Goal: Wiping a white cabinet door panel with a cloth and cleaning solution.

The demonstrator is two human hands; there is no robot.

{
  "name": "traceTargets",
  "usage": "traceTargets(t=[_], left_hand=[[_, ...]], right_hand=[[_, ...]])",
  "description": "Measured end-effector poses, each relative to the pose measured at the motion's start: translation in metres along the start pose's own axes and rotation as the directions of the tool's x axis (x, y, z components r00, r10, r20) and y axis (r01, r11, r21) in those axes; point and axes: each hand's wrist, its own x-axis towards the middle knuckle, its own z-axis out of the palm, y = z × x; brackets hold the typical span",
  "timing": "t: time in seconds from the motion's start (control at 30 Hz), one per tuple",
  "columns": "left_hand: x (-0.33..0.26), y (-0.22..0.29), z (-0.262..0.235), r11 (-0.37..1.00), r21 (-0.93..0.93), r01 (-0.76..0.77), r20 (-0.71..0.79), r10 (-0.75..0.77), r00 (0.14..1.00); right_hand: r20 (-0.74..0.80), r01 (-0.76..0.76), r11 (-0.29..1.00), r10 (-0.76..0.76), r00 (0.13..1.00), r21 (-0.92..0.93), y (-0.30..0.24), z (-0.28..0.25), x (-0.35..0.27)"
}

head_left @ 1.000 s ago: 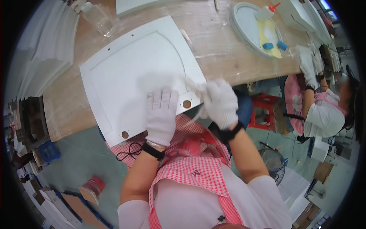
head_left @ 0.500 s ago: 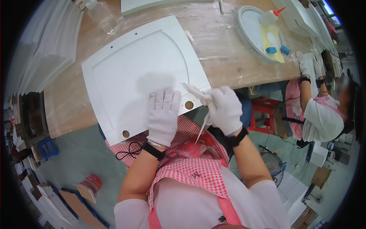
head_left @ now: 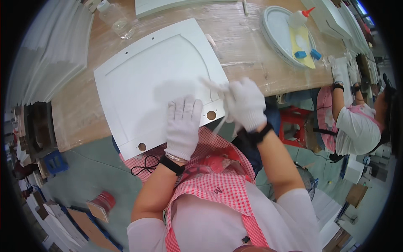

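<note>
A white panel lies flat on the table at its front edge, with a grooved outline, two small holes along the far side and two larger round holes along the near side. Gloved in white, my left hand rests flat on its near part, fingers stretched out and holding nothing. My right hand, gloved too, is closed around a thin, limp white cloth at the panel's right edge. Motion smears the cloth; its ends stick out above and below my fist, so its exact shape is unclear.
A clear bottle stands at the back left beside stacked white sheets. At the back right a round white lid carries a red-tipped glue bottle and small blue blocks. A co-worker sits at right near a red stool.
My right hand has moved slightly up and left with the cloth, now over the panel's right edge. My left hand keeps its place on the panel. The whole view has shifted a little.
</note>
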Motion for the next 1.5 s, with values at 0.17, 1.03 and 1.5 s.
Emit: traceTargets(t=[0.17, 1.03, 1.5], left_hand=[[-0.004, -0.004, 0.005, 1.0, -0.026, 0.008, -0.013, -0.008, 1.0], [0.007, 0.0, -0.003, 0.994, -0.11, 0.016, 0.026, -0.013, 1.0], [0.013, -0.007, -0.014, 0.993, -0.099, 0.066, 0.02, -0.064, 0.998]], right_hand=[[0.105, -0.007, 0.999, 0.01, 0.994, -0.033, -0.003, 0.009, 0.016], [0.184, 0.121, 0.992, -0.113, 0.976, -0.029, 0.002, 0.031, 0.135], [0.224, 0.083, 0.995, -0.067, 0.972, -0.061, -0.006, 0.057, 0.182]])
